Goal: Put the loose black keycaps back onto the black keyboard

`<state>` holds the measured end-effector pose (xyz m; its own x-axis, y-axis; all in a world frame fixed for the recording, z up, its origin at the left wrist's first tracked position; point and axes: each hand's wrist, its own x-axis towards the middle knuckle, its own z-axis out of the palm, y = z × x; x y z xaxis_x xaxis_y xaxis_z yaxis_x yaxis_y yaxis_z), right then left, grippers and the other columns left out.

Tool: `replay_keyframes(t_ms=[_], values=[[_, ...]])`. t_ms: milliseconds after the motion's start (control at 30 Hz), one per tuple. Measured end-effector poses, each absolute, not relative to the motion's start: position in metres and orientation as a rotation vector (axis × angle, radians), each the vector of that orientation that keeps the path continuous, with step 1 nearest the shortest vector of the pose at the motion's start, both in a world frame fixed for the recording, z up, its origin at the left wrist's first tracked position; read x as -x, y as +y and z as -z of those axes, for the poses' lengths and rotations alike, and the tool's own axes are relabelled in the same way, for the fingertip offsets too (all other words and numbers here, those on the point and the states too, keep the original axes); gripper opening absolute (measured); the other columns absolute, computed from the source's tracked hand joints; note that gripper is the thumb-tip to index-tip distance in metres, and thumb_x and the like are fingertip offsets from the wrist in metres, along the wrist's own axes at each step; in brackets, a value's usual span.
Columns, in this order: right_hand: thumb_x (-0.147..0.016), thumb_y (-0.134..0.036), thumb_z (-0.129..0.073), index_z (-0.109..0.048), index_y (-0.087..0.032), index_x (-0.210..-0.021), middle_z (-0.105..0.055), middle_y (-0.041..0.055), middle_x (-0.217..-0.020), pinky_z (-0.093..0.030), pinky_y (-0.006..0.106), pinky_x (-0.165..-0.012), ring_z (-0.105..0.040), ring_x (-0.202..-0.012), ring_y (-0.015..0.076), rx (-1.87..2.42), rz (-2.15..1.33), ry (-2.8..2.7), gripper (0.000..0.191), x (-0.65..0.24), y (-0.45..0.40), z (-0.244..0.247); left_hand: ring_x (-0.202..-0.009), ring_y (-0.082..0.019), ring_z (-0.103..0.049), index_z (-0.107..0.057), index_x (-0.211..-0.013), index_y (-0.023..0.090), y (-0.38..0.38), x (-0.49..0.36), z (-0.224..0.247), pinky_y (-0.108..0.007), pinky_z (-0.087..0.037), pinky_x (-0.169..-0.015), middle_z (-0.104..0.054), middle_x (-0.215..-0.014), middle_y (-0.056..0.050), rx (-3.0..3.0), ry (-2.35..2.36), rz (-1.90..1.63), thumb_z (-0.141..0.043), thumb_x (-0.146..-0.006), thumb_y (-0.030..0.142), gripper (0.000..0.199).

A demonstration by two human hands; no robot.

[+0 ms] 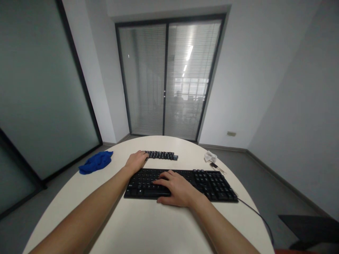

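Observation:
A black keyboard (169,192) lies across the table in front of me; part of its left and middle area shows no keycaps. My right hand (174,188) rests over its middle, palm down, thumb and fingers apart, the index fingertip touching the keyboard. Beyond the keyboard, loose black keycaps (161,155) are lined up in rows. At the left end of those rows is my left hand (137,161), its fingers bent together with the tips on a keycap there. The fingertips are too small to make out fully.
A crumpled blue cloth (96,162) lies near the left edge of the round white table (148,225). On the right are a crumpled white tissue (210,156) and a small dark tool (214,165). The keyboard cable (255,211) runs over the right edge.

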<state>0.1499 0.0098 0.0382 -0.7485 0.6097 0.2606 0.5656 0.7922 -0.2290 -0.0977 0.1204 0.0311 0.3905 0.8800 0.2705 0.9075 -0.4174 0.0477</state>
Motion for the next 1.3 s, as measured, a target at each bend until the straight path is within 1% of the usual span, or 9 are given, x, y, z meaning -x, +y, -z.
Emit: replay_keyframes(t_ms=[200, 433, 567, 633, 700, 833, 1000, 1100, 1300], values=[[-0.081, -0.053, -0.074, -0.059, -0.028, -0.135, -0.060, 0.0082, -0.126, -0.044, 0.042, -0.101, -0.054, -0.114, 0.0270, 0.900, -0.202, -2.652, 0.061, -0.151, 0.011, -0.037, -0.110, -0.027, -0.060, -0.069, -0.103, 0.023, 0.115, 0.094, -0.036, -0.038, -0.049, -0.090, -0.070, -0.110, -0.009, 2.538, -1.625, 0.418, -0.055, -0.089, 0.013, 0.022], [-0.081, -0.052, -0.074, -0.059, -0.027, -0.135, -0.060, 0.0082, -0.125, -0.044, 0.041, -0.102, -0.054, -0.115, 0.0261, 0.892, -0.190, -2.648, 0.061, -0.150, 0.011, -0.036, -0.115, -0.025, -0.059, -0.064, -0.116, 0.023, 0.082, 0.086, -0.045, -0.036, -0.049, -0.092, -0.066, -0.120, -0.007, 2.546, -1.599, 0.569, -0.051, -0.094, 0.017, 0.027], [-0.082, -0.050, -0.073, -0.059, -0.026, -0.134, -0.061, 0.0086, -0.125, -0.044, 0.041, -0.102, -0.054, -0.115, 0.0262, 0.900, -0.172, -2.651, 0.059, -0.149, 0.009, -0.037, -0.106, -0.024, -0.065, -0.066, -0.113, 0.021, 0.058, 0.085, -0.036, -0.037, -0.050, -0.096, -0.069, -0.115, -0.007, 2.539, -1.677, 1.009, -0.052, -0.094, 0.019, 0.024], [-0.085, -0.051, -0.070, -0.060, -0.026, -0.133, -0.061, 0.0086, -0.124, -0.044, 0.042, -0.101, -0.054, -0.114, 0.0262, 0.912, -0.162, -2.643, 0.055, -0.147, 0.007, -0.039, -0.105, -0.023, -0.066, -0.066, -0.113, 0.020, 0.048, 0.088, -0.026, -0.038, -0.050, -0.098, -0.069, -0.116, -0.007, 2.551, -1.693, 1.229, -0.051, -0.094, 0.020, 0.024], [-0.089, -0.049, -0.066, -0.061, -0.026, -0.131, -0.061, 0.0085, -0.122, -0.044, 0.041, -0.100, -0.054, -0.113, 0.0261, 0.932, -0.150, -2.624, 0.049, -0.145, 0.005, -0.040, -0.103, -0.023, -0.066, -0.066, -0.110, 0.020, 0.039, 0.094, -0.016, -0.039, -0.051, -0.097, -0.070, -0.111, -0.007, 2.562, -1.726, 1.372, -0.053, -0.093, 0.021, 0.022], [-0.092, -0.046, -0.063, -0.061, -0.025, -0.128, -0.062, 0.0081, -0.119, -0.044, 0.042, -0.098, -0.054, -0.111, 0.0263, 0.995, -0.118, -2.594, 0.042, -0.138, -0.001, -0.040, -0.108, -0.022, -0.064, -0.066, -0.113, 0.021, 0.029, 0.108, -0.009, -0.040, -0.049, -0.101, -0.070, -0.114, -0.006, 2.787, -1.623, 1.394, -0.055, -0.092, 0.022, 0.023], [-0.090, -0.047, -0.064, -0.059, -0.024, -0.126, -0.061, 0.0084, -0.121, -0.042, 0.043, -0.099, -0.052, -0.115, 0.0277, 1.026, -0.094, -2.599, 0.043, -0.134, -0.003, -0.039, -0.112, -0.023, -0.061, -0.069, -0.112, 0.024, 0.030, 0.115, -0.014, -0.042, -0.046, -0.104, -0.070, -0.115, -0.006, 2.998, -1.499, 1.198, -0.059, -0.091, 0.024, 0.022], [-0.091, -0.047, -0.062, -0.059, -0.023, -0.126, -0.060, 0.0086, -0.126, -0.042, 0.044, -0.100, -0.051, -0.117, 0.0278, 1.014, -0.100, -2.618, 0.042, -0.134, -0.002, -0.038, -0.111, -0.023, -0.061, -0.069, -0.110, 0.024, 0.031, 0.115, -0.016, -0.040, -0.046, -0.103, -0.071, -0.114, -0.006, 3.024, -1.494, 1.157, -0.060, -0.091, 0.024, 0.021], [-0.091, -0.045, -0.063, -0.057, -0.023, -0.126, -0.061, 0.0093, -0.125, -0.042, 0.044, -0.099, -0.053, -0.115, 0.0278, 0.995, -0.117, -2.629, 0.042, -0.135, 0.000, -0.037, -0.109, -0.022, -0.062, -0.071, -0.105, 0.023, 0.030, 0.113, -0.017, -0.038, -0.046, -0.101, -0.072, -0.110, -0.005, 3.030, -1.502, 1.127, -0.063, -0.090, 0.024, 0.018]])
